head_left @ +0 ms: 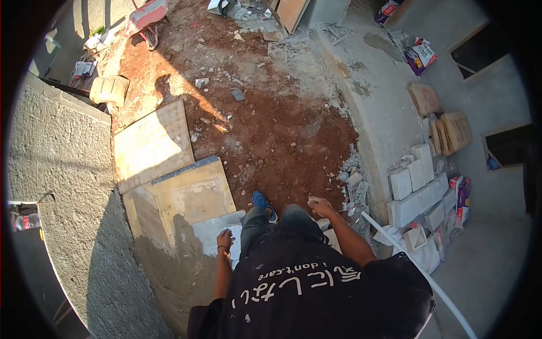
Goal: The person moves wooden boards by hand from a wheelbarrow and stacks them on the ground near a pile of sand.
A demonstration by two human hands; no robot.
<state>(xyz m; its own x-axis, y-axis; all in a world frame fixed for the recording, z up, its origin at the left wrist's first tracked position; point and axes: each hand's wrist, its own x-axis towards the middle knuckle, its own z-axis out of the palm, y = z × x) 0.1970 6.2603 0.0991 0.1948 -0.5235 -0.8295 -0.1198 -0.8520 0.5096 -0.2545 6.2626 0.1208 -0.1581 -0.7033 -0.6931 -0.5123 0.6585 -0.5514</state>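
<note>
My left hand (224,240) hangs beside my left leg with its fingers curled in, over a pale sheet (206,233) on the ground; what its fingers may hold is hidden. In front of my right knee, my right hand (322,207) is closed, fingertips together around something too small to name. A blue shoe (261,200) on my foot stands at the edge of the reddish soil (282,152). My black shirt (316,299) with white lettering fills the bottom of the view.
Wooden boards (195,192) lie at left beside a rough grey wall (62,158). White blocks (420,198) are stacked at right, near a white pipe (418,271) and rubble (355,183). Sacks (454,133) lean against the right wall. A red wheelbarrow (145,16) stands far left.
</note>
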